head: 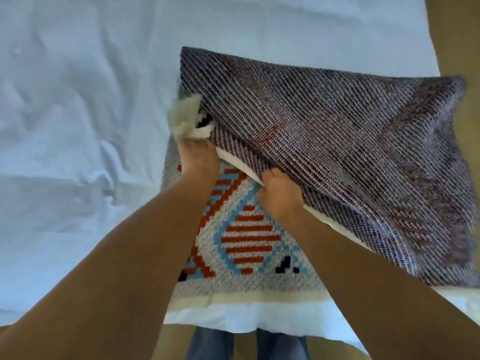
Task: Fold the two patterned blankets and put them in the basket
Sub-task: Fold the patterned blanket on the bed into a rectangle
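Toward the near right corner of the wrinkled white bed sheet (78, 126): knitted grey blanket patterned in red, blue and black (249, 245), lower part flat, cream hem just short of the sheet's front edge. Far flap lifted and turned over, dark striped reverse up, reaching past the sheet's right edge. Wide open sheet left and beyond. Grips the flap's fringed white corner with the left hand (198, 159); pinches its white border with the right hand (278, 196), close beside. Both forearms extended. Tan floor (452, 35) at right.
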A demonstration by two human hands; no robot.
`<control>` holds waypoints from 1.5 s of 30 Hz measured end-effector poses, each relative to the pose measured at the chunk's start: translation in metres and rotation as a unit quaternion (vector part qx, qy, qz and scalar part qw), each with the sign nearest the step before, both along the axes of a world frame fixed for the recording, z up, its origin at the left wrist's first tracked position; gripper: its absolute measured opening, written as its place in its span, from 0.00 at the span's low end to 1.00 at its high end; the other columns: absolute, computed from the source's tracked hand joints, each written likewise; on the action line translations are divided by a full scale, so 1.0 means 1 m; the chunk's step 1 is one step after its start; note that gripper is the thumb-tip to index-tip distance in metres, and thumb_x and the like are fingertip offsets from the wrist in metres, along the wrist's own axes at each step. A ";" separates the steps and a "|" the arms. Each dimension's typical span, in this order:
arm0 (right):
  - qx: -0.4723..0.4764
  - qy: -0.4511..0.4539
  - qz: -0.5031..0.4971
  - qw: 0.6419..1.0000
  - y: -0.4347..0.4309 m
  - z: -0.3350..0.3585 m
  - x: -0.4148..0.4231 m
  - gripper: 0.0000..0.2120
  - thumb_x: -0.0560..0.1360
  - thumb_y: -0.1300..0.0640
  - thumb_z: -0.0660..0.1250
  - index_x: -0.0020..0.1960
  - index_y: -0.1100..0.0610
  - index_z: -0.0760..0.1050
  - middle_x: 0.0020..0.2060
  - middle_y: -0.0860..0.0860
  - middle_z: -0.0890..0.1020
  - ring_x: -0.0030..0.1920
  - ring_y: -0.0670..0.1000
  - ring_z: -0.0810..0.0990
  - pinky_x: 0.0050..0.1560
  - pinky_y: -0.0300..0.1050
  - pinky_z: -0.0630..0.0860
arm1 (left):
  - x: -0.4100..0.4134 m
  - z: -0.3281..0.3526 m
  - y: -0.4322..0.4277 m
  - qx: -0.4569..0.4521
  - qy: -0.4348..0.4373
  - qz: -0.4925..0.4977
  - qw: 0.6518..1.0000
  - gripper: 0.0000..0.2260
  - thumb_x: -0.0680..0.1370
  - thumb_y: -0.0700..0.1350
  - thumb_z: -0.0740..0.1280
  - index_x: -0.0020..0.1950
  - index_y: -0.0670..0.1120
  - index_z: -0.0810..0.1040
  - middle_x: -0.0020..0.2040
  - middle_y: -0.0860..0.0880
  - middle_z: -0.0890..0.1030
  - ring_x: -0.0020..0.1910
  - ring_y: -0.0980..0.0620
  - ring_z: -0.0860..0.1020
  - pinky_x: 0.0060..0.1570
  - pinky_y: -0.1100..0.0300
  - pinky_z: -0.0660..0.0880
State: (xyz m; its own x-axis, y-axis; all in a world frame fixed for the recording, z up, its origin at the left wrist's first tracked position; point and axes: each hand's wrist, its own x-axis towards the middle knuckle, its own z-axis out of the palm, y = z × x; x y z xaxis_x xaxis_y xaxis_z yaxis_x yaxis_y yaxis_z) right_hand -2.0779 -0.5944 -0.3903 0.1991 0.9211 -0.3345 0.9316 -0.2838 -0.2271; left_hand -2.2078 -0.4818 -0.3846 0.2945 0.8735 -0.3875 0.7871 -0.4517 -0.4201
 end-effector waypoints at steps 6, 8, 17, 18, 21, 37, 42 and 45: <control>0.000 -0.013 0.018 1.000 -0.021 -0.004 -0.020 0.09 0.77 0.58 0.60 0.56 0.59 0.70 0.50 0.54 0.75 0.46 0.53 0.75 0.39 0.44 0.70 | -0.024 0.005 -0.006 -0.009 -0.024 0.020 0.999 0.23 0.76 0.47 0.61 0.69 0.43 0.61 0.55 0.45 0.77 0.54 0.45 0.74 0.56 0.50 0.67; -0.004 -0.006 0.020 1.000 -0.028 -0.004 -0.026 0.09 0.76 0.59 0.61 0.55 0.59 0.71 0.48 0.54 0.75 0.45 0.52 0.74 0.41 0.44 0.74 | -0.027 0.005 -0.005 -0.037 -0.039 0.033 0.998 0.15 0.77 0.44 0.59 0.63 0.45 0.68 0.51 0.45 0.78 0.51 0.46 0.75 0.57 0.50 0.66; -0.043 -0.004 0.061 0.997 -0.074 -0.009 -0.055 0.09 0.75 0.59 0.61 0.55 0.57 0.72 0.49 0.52 0.75 0.42 0.49 0.68 0.39 0.41 0.67 | -0.094 -0.019 -0.101 -0.060 -0.118 0.061 0.989 0.10 0.79 0.45 0.53 0.55 0.47 0.72 0.44 0.48 0.79 0.43 0.47 0.77 0.45 0.54 0.68; -0.047 -0.002 0.075 0.996 -0.080 -0.009 -0.059 0.09 0.75 0.59 0.61 0.55 0.57 0.72 0.50 0.53 0.76 0.43 0.50 0.70 0.40 0.43 0.68 | -0.105 -0.019 -0.114 -0.063 -0.119 0.076 0.988 0.10 0.79 0.46 0.53 0.55 0.47 0.72 0.45 0.48 0.79 0.44 0.47 0.77 0.45 0.54 0.69; -0.058 0.008 0.127 0.990 -0.102 -0.008 -0.074 0.12 0.76 0.54 0.61 0.56 0.59 0.71 0.52 0.54 0.75 0.50 0.56 0.75 0.44 0.46 0.72 | -0.137 -0.014 -0.155 -0.063 -0.090 0.126 0.986 0.09 0.77 0.47 0.57 0.54 0.49 0.74 0.48 0.50 0.80 0.47 0.48 0.79 0.46 0.55 0.69; -0.107 0.002 0.252 0.962 -0.164 -0.021 -0.116 0.15 0.75 0.59 0.57 0.61 0.60 0.66 0.59 0.58 0.72 0.56 0.58 0.73 0.52 0.49 0.72 | -0.182 -0.017 -0.265 0.025 -0.151 0.266 0.952 0.30 0.73 0.50 0.64 0.71 0.41 0.58 0.65 0.41 0.66 0.63 0.42 0.67 0.57 0.47 0.65; -0.094 0.009 0.248 0.964 -0.162 -0.017 -0.115 0.14 0.76 0.57 0.56 0.60 0.60 0.68 0.58 0.57 0.73 0.56 0.58 0.74 0.53 0.49 0.72 | -0.179 -0.025 -0.249 -0.047 -0.140 0.228 0.963 0.25 0.76 0.47 0.59 0.71 0.41 0.61 0.72 0.42 0.61 0.73 0.43 0.55 0.68 0.43 0.53; -0.104 0.015 0.253 0.962 -0.159 -0.014 -0.116 0.14 0.76 0.58 0.56 0.60 0.61 0.68 0.58 0.57 0.74 0.55 0.58 0.75 0.52 0.48 0.72 | -0.190 -0.025 -0.251 -0.091 -0.146 0.284 0.943 0.15 0.75 0.49 0.57 0.56 0.45 0.76 0.57 0.45 0.76 0.61 0.45 0.70 0.64 0.45 0.60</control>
State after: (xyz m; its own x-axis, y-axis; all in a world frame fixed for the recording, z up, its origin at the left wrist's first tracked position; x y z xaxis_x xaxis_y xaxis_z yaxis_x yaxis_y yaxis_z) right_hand -2.1943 -0.7533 -0.4044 -0.2685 0.8105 -0.5206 0.9567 0.1612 -0.2424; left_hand -2.3974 -0.7330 -0.4100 -0.0833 0.8493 -0.5214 0.9939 0.0332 -0.1047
